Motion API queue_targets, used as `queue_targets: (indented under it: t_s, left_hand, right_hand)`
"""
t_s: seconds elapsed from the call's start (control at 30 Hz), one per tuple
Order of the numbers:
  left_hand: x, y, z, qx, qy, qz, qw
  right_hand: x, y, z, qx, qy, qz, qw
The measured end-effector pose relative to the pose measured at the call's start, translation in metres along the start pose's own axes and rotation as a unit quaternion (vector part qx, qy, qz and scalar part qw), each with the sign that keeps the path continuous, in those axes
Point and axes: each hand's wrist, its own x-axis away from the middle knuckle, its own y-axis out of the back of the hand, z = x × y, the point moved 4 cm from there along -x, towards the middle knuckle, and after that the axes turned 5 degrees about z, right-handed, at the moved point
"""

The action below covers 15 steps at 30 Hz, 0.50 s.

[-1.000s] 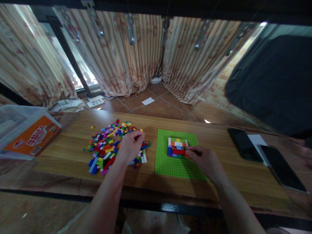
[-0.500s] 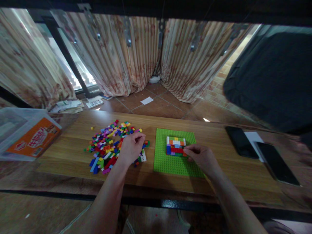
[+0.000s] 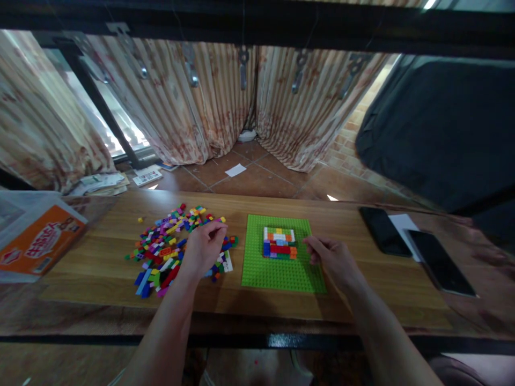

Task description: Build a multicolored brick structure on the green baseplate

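On the green studded baseplate (image 3: 257,273) sits a small build of toy bricks (image 3: 279,236) in white, orange, yellow, blue and red. A long red brick (image 3: 280,250) lies along its near side, between blue and orange bricks. Just right of the build is my right hand (image 3: 328,256), its fingers bent and slightly apart, with no brick visible in them. My left hand (image 3: 204,247) hovers over the right side of a loose brick pile (image 3: 171,228). Its thumb and fingers are pinched together, and whatever may be between them is hidden.
A clear plastic box (image 3: 28,206) with an orange label stands at the left. Two dark phones (image 3: 384,230) and a sheet of white paper (image 3: 404,228) lie at the right of the wooden board (image 3: 341,214). Striped curtains (image 3: 209,107) hang beyond it.
My right hand has let go of the red brick and drawn back to the right of the build. My left hand stays pinched by the pile. The whole view has shifted slightly.
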Motion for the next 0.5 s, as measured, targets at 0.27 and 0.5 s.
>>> queue_targets:
  t_s: [0.27,0.5]
  left_hand:
    - [-0.001,0.009,-0.001,0.011,0.006,-0.017,1.0]
    - [0.003,0.048,0.025,0.009,0.047,-0.091,0.995]
  right_hand:
    - [-0.002,-0.009,-0.004,0.218,0.004,0.034,0.975]
    - [-0.007,-0.007,-0.006,0.318,-0.005,0.041,0.947]
